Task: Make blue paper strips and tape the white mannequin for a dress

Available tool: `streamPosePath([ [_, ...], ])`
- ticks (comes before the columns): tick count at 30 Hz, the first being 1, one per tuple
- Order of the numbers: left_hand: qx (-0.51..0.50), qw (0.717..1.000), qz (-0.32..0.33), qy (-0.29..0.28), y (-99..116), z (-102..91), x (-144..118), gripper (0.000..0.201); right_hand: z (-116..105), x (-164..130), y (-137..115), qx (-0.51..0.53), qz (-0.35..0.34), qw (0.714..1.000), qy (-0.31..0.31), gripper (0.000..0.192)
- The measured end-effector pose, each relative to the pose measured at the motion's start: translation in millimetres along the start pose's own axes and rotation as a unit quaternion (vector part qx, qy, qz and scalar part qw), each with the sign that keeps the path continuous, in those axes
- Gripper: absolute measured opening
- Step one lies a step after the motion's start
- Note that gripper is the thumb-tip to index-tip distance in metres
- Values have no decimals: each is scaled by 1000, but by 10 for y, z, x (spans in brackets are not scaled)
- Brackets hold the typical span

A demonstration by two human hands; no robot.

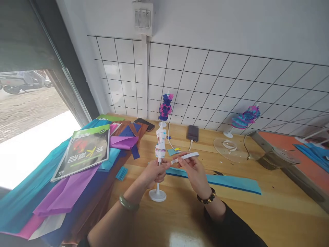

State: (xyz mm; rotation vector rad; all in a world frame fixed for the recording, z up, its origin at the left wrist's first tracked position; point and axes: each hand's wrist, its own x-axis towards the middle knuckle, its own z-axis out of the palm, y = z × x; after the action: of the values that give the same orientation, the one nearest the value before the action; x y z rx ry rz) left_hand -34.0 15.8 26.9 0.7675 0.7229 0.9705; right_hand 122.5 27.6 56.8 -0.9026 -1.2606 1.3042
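On the wooden counter (257, 219) I see a green book (84, 151) lying on coloured paper sheets (64, 192), a phone (144, 124) near the tiled wall (231, 79), and a long blue paper strip (231, 181).

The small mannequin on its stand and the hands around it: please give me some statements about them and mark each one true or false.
1. The left hand holds the mannequin by its pole. True.
2. The right hand holds scissors. False: it holds a white strip.
3. A long blue paper strip lies on the table behind the hands. True.
4. The book lies on bare wood. False: it lies on a pile of coloured paper.
5. Both wrists are bare. False: the left one wears a green bangle, the right one a bead bracelet.
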Motion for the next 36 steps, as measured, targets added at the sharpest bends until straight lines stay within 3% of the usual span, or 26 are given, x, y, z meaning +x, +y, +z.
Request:
streamPosePath([
  [5,-7,1000,17,26,-17,-52,28,29,18,25,109,-16,-17,999,-26,25],
  [10,-26,999,27,35,-10,-81,30,31,-82,39,131,-173,-85,981,-15,20],
  [15,-33,999,29,26,11,-67,18,30,-153,54,169,-312,-201,928,-18,15],
  [20,-38,998,42,14,52,-30,-14,29,-193,50,169,-351,-352,867,-46,21],
  [25,-37,996,74,-35,62,-34,-49,28,-211,20,85,-385,-457,800,-60,40],
  [30,-48,991,64,-105,28,-66,-75,22,-228,13,109,-413,-560,717,-46,50],
  [36,-96,986,59,-124,6,-55,-59,36,-181,-32,73,-401,-585,697,-112,50],
])
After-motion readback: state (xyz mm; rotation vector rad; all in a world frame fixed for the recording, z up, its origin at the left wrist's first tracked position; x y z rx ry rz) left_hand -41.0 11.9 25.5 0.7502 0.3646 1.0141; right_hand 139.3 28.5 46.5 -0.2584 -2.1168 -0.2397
